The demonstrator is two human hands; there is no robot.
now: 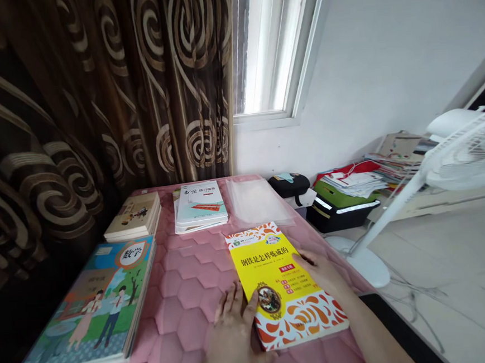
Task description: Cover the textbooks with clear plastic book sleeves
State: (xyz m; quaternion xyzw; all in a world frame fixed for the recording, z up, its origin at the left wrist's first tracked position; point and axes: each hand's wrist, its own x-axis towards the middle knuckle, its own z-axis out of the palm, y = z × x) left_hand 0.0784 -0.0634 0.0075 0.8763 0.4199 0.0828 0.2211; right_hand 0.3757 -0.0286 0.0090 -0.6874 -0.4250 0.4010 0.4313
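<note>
A yellow paperback book with orange-and-white patterned ends lies face up on the pink quilted cover, slightly turned. Beside its left edge rests my left hand, fingers stretched out and apart, the thumb touching the book's edge. My right hand grips the right edge, thumb on the cover; its other fingers are partly hidden. Under the left hand, a clear plastic sheet seems to lie on the quilting.
At left is a stack of picture-covered textbooks; behind it are beige books. White-and-blue books and clear plastic covers lie at the back. A white standing fan, a storage box and papers stand right, with cables on the floor.
</note>
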